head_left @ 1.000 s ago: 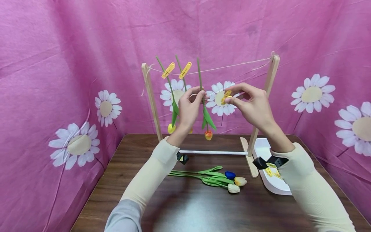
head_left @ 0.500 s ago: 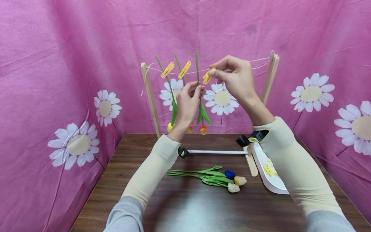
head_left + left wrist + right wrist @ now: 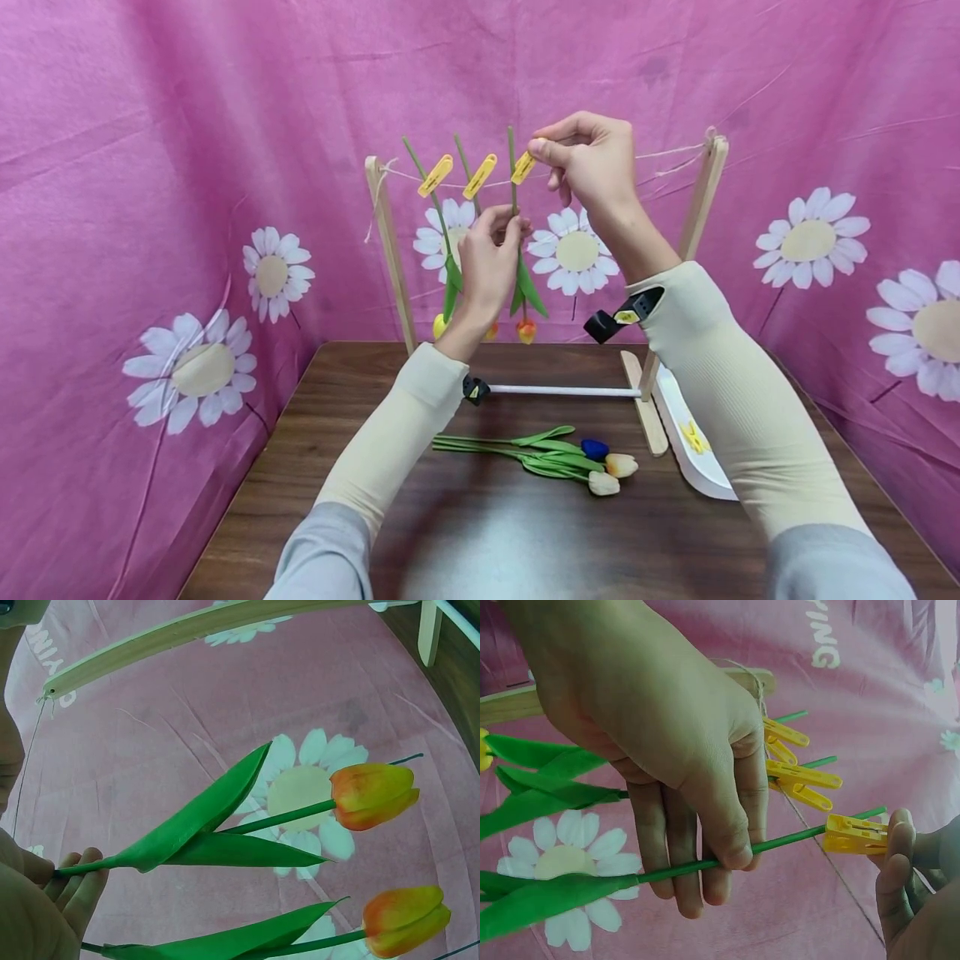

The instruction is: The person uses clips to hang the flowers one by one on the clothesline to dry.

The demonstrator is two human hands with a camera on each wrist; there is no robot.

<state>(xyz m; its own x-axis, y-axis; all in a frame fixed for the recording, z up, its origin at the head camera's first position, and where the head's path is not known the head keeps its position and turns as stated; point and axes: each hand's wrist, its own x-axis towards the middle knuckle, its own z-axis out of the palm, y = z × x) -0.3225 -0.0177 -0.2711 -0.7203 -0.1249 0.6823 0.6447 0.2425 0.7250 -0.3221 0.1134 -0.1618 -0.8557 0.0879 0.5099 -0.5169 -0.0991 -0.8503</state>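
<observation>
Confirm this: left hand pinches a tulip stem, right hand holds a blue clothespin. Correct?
No: the clothespin is yellow, not blue, as the right wrist view shows. The rest is right: the left hand pinches a tulip stem and the right hand holds the clothespin.

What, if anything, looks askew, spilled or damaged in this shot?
Nothing stands out as spilled or damaged. The yellow clothespins at the string lean, but all the same way; the loose tulips lie together on the table.

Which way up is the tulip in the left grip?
Upside down: in the head view, its bloom hangs below the left grip, stem end above.
</observation>
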